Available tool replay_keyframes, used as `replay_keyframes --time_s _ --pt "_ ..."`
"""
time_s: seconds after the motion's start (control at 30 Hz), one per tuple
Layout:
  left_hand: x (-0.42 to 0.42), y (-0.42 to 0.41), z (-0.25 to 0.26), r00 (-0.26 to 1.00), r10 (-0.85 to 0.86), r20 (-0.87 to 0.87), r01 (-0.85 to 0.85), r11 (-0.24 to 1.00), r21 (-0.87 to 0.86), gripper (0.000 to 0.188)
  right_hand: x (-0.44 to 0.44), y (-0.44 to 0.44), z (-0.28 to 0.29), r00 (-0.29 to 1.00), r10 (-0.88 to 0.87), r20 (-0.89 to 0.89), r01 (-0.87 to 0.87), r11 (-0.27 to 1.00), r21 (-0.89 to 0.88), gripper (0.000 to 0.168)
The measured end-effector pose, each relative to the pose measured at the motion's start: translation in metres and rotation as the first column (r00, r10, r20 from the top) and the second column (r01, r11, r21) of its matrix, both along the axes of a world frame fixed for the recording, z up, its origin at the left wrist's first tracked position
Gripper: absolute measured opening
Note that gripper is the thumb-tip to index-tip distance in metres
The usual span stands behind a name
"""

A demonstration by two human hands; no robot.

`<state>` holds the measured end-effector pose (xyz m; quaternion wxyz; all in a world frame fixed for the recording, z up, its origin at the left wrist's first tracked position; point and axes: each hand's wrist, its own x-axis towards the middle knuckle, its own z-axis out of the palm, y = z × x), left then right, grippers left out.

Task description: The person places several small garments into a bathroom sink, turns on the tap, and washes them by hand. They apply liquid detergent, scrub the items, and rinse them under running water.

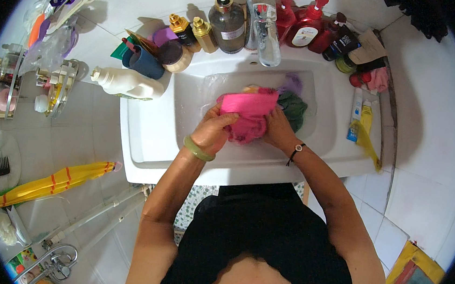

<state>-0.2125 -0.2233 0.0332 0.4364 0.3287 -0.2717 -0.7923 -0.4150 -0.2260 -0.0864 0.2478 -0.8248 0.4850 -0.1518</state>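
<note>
A pink cloth item [248,107], bunched and creased, is held up over the white ceramic sink [149,153]. My left hand [216,127] grips its left side, with the thumb across the front. On the right side, my right hand [278,126] has hold of the same cloth, and its fingertips are partly hidden by the fabric. Behind the cloth, a dark green cloth [294,109] and a purple cloth [291,84] lie in the basin. Something orange and red shows just past the pink cloth's upper edge, too covered to name.
A faucet [267,36] juts over the basin's back edge. Pump bottles [227,26] line the back ledge. At the left lies a white jug-shaped bottle [127,83] beside a blue cup [143,61]. Tubes [355,114] rest on the right rim. A folded yellow umbrella [53,183] hangs at left.
</note>
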Motion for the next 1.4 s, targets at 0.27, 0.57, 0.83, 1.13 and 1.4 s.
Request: replay_keyframes --time_s 0.27,0.57,0.83,1.13,1.4 --pt "0.021 0.007 0.046 0.937 0.170 -0.304 -0.176 0.984 0.007 0.067 -0.014 -0.035 -0.007 0.924 -0.220 0.313 0.148 0.960 0.238 0.037" --pt "0.083 0.002 -0.068 0.754 0.260 0.603 -0.218 0.965 -0.142 0.053 0.002 -0.028 0.004 0.990 0.033 0.138 -0.031 0.999 -0.013 0.044" --pt "0.045 -0.009 -0.087 -0.319 0.552 0.770 0.749 0.645 -0.153 0.072 0.038 0.000 -0.026 0.934 0.065 -0.351 -0.096 0.993 -0.072 0.068" --pt "0.018 -0.027 -0.153 -0.407 0.331 0.852 0.780 0.611 0.135 0.079 -0.028 -0.027 -0.001 0.932 -0.121 -0.343 0.069 0.985 -0.159 0.052" --pt "0.003 -0.047 -0.147 -0.576 0.173 0.799 0.711 0.587 0.386 0.085 -0.072 -0.041 -0.066 0.803 -0.228 -0.551 0.185 0.974 -0.134 0.053"
